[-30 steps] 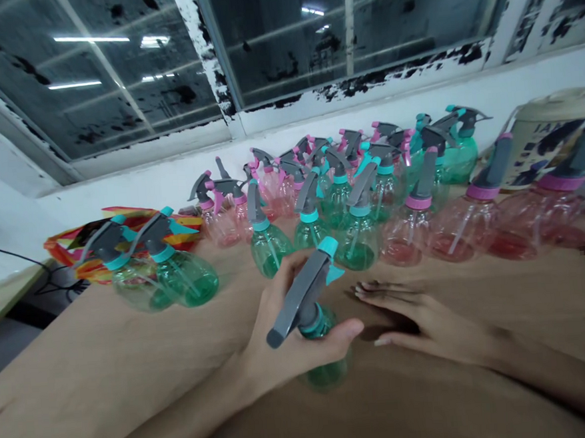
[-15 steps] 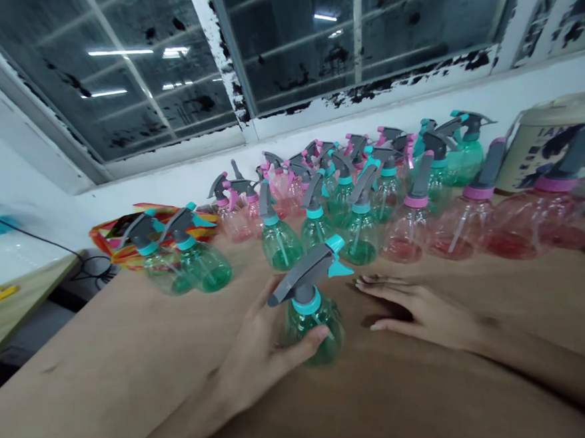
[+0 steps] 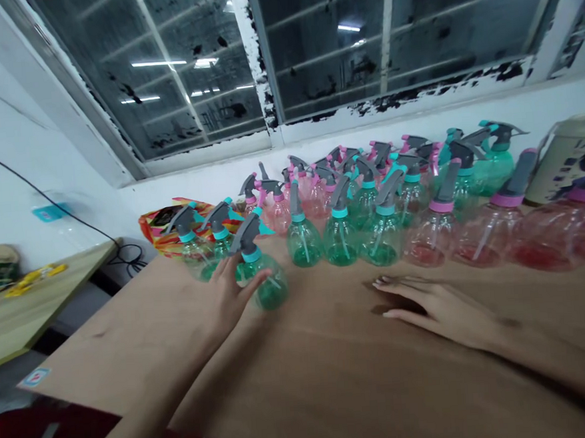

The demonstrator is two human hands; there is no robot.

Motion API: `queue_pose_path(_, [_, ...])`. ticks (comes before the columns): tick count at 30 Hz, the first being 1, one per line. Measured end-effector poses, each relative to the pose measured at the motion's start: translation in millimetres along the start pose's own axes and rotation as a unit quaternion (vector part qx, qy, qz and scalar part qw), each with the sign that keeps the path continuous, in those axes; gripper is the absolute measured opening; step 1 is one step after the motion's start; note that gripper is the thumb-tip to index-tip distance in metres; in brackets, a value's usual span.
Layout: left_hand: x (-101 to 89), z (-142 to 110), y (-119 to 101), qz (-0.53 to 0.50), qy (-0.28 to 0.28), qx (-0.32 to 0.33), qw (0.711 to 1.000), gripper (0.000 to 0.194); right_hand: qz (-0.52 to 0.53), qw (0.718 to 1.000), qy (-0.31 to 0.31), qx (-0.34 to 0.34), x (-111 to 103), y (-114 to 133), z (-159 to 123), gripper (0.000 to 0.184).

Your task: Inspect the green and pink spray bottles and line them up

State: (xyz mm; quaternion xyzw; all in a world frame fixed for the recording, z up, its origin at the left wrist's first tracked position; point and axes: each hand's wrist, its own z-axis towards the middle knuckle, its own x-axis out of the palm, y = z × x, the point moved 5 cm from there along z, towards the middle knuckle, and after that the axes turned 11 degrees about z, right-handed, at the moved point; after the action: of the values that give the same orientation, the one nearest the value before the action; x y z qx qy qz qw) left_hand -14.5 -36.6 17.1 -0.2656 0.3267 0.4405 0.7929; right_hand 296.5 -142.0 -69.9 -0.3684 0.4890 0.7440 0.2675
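Note:
A green spray bottle (image 3: 264, 278) with a grey and teal trigger head stands upright on the brown table (image 3: 308, 378), beside two other green bottles (image 3: 204, 242). My left hand (image 3: 229, 297) is against its left side, thumb and fingers loosely round the body. My right hand (image 3: 431, 303) lies flat on the table to the right, fingers stretched out, holding nothing.
Several green bottles (image 3: 341, 232) and pink bottles (image 3: 434, 232) stand in rows along the back under the window. A red and yellow bag (image 3: 165, 224) lies at the back left. A cream jug (image 3: 566, 156) stands at the far right. A lower side table (image 3: 32, 300) sits at left.
My left hand has carried the green bottle from the table's middle to the left and set it upright beside the two green ones. The right hand has stayed flat.

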Motion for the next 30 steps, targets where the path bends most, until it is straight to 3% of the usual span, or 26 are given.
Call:
queue_pose_path(6, [16.9, 23.8, 3.1, 0.038, -0.023, 0.009, 0.999, 0.039, 0.002, 0.999, -0.031, 0.011, -10.8, 21.3, 18.9, 0.042])
queue_pose_path(14, [33.9, 44.3, 14.6, -0.003, -0.015, -0.001, 1.0, 0.042, 0.075, 0.993, -0.084, 0.048, -28.6, 57.8, 61.8, 0.033])
queue_pose_path(23, [43.0, 52.7, 13.5, -0.036, -0.016, -0.001, 0.999, 0.042, 0.052, 0.986, -0.147, 0.053, -26.9, 86.3, 119.9, 0.048])
queue_pose_path(30, [35.4, 39.9, 11.0, -0.077, -0.027, 0.011, 0.997, 0.056, 0.056, 0.979, -0.184, 0.072, -12.3, 82.0, 151.9, 0.063])
